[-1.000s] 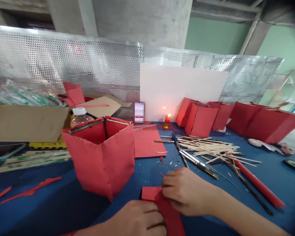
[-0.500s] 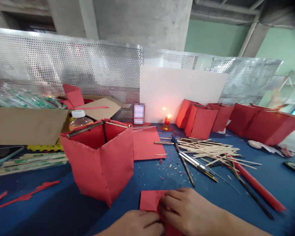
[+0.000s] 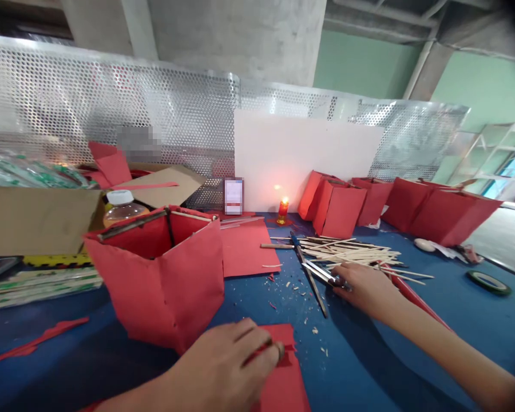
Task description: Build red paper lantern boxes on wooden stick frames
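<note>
Curled over a folded red paper sheet (image 3: 281,383) at the front edge, my left hand (image 3: 232,363) pinches it with fingers close together. My right hand (image 3: 364,289) is out over the tools, its fingers closed around the handle end of a silvery metal tool (image 3: 320,270). A dark, thin rod-like tool (image 3: 311,280) lies just left of that hand. Beyond my left hand stands an open-topped red paper box (image 3: 167,286) with sticks along its rim. Thin wooden sticks (image 3: 352,250) are heaped behind my right hand.
A lit candle (image 3: 282,212) burns in front of a white board (image 3: 304,154). Several red paper boxes (image 3: 341,209) stand at the back right. A green tape roll (image 3: 489,282) lies at right. A flat red sheet (image 3: 244,249), bottle (image 3: 122,209) and cardboard box (image 3: 43,220) are further back.
My right hand has left the red paper, moved up and right, and closed on the metal tool. My left hand stays at the paper, and more of the sheet shows. The view has shifted slightly.
</note>
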`<state>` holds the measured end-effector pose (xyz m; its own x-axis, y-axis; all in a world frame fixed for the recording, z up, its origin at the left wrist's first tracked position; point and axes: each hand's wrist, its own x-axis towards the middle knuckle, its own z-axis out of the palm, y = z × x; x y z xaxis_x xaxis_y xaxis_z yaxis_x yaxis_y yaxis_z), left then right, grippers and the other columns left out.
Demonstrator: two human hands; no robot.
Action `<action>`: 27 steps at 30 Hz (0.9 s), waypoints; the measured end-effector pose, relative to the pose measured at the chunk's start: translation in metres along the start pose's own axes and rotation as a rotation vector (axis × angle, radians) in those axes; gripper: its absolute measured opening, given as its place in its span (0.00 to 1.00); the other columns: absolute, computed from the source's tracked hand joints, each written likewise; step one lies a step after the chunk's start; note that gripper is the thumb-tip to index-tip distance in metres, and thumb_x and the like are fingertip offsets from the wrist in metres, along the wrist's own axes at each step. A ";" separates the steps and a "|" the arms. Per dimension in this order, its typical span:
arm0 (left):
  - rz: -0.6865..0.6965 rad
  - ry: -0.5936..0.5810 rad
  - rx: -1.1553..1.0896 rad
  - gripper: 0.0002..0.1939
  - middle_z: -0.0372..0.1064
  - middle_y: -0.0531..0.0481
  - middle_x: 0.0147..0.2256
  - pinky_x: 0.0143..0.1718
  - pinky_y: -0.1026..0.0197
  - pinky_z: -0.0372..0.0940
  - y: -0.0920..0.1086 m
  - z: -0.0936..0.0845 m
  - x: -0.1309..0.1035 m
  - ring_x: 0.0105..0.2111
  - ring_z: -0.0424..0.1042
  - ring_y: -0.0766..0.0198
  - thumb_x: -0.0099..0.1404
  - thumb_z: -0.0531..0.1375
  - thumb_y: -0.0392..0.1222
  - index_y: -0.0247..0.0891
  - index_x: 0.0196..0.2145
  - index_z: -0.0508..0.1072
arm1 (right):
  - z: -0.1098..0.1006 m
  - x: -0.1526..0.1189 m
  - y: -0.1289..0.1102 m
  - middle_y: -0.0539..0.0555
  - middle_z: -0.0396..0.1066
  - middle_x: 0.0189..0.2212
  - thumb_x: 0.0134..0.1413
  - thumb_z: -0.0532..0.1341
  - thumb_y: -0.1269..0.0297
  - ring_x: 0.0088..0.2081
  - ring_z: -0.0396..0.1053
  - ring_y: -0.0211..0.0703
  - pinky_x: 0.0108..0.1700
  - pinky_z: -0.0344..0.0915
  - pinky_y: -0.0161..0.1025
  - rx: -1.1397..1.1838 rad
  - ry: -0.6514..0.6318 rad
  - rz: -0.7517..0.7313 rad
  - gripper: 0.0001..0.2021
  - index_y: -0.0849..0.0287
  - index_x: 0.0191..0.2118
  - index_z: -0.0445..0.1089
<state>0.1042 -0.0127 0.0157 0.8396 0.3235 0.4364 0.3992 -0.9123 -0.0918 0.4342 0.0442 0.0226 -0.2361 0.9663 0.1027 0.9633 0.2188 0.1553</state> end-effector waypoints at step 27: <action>-0.344 -0.631 0.018 0.21 0.73 0.43 0.43 0.29 0.61 0.66 0.011 -0.008 0.023 0.31 0.76 0.58 0.61 0.59 0.29 0.37 0.52 0.69 | -0.003 -0.068 -0.027 0.46 0.64 0.24 0.74 0.43 0.51 0.26 0.64 0.42 0.29 0.60 0.36 0.686 0.250 0.069 0.17 0.54 0.44 0.64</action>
<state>0.1247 -0.0173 0.0322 0.7157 0.6806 -0.1568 0.6812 -0.7298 -0.0586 0.4236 -0.0278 0.0145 -0.1152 0.9391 0.3238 0.8210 0.2735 -0.5011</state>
